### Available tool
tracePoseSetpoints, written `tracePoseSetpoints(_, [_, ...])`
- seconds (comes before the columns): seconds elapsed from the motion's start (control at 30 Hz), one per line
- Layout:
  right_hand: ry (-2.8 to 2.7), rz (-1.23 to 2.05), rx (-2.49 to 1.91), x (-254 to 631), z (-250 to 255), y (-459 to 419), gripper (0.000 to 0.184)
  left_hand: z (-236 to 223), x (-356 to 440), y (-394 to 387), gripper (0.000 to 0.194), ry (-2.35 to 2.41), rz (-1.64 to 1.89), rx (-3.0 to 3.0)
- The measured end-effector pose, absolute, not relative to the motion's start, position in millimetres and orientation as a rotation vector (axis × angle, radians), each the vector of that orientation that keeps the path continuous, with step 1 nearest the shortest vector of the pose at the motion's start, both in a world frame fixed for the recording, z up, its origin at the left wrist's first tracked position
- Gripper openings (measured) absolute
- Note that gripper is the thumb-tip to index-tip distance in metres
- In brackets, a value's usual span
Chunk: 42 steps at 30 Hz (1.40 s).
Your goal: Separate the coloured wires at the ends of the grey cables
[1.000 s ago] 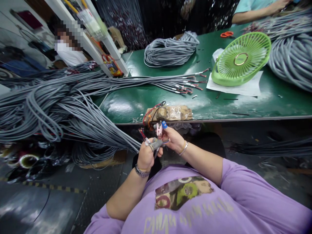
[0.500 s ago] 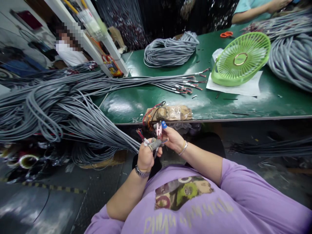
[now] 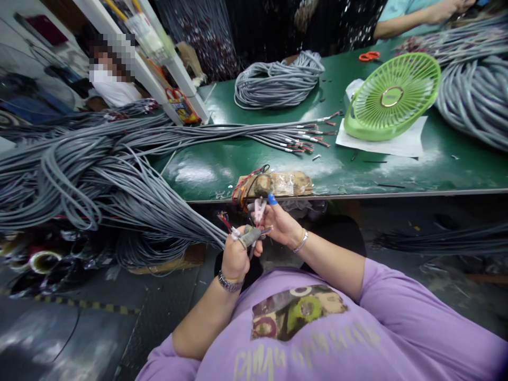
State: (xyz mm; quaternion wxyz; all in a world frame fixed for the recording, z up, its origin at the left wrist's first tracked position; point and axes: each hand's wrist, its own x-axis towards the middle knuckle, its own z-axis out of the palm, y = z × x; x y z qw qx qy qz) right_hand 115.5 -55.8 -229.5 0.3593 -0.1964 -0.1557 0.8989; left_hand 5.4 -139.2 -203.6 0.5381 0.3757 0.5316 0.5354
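My left hand (image 3: 237, 255) is closed on a grey cable, its thumb in a grey finger cover (image 3: 251, 235). Coloured wire ends (image 3: 225, 220) with a white sleeve stick out on its left side. My right hand (image 3: 283, 226), with a blue cover (image 3: 272, 199) on one fingertip, pinches a small pinkish-white forked piece (image 3: 259, 209) close to the left thumb. Thin wires show between the two hands. The fingers hide just where they meet the pale piece. Just beyond, at the table edge, lies a worn block with tape (image 3: 283, 183) and red and black wires.
Grey cables (image 3: 99, 169) pile up on the left. More cables with stripped ends (image 3: 297, 140) lie across the green table (image 3: 206, 174). A coiled bundle (image 3: 278, 84), a green fan (image 3: 391, 98) and orange-handled scissors (image 3: 369, 56) stand farther back. A co-worker's arm (image 3: 413, 21) is at upper right.
My right hand has shifted slightly right, and the pale piece has tilted and blurred. The coloured wire ends moved a little left and down. The co-worker's hands moved slightly.
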Motion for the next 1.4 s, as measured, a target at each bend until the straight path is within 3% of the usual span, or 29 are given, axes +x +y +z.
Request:
tracePoseSetpoints(0.27, [-0.502, 2.291, -0.581, 123.2, -223.8, -53.6, 0.037, -204.4, 6.9, -149.3, 0.027, 1.238, 1.322, 0.963])
tracePoseSetpoints(1.4, [-0.441, 2.219, -0.552, 113.2, -230.7, -58.0, 0.039, -210.9, 11.3, -135.5, 0.025, 1.314, 1.372, 0.913])
